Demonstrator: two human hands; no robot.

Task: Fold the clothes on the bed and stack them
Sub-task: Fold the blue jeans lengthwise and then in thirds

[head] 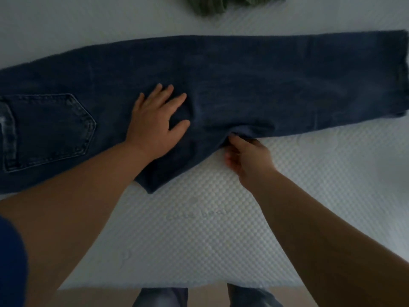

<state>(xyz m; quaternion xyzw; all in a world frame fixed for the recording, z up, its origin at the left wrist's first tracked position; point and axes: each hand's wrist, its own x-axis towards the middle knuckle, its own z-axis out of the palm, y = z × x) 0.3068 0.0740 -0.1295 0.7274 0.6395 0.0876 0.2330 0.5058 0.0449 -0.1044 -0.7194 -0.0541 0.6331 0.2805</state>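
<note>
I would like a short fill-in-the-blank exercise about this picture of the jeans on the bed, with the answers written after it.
1. The left hand presses flat on the dark blue ____.
2. The right hand pinches the near ____ of the jeans with its fingers.
3. The back pocket lies at the ____ side of the picture.
4. The garment at the far edge of the white mattress is ____ in colour.

Missing words: jeans; edge; left; green
</note>
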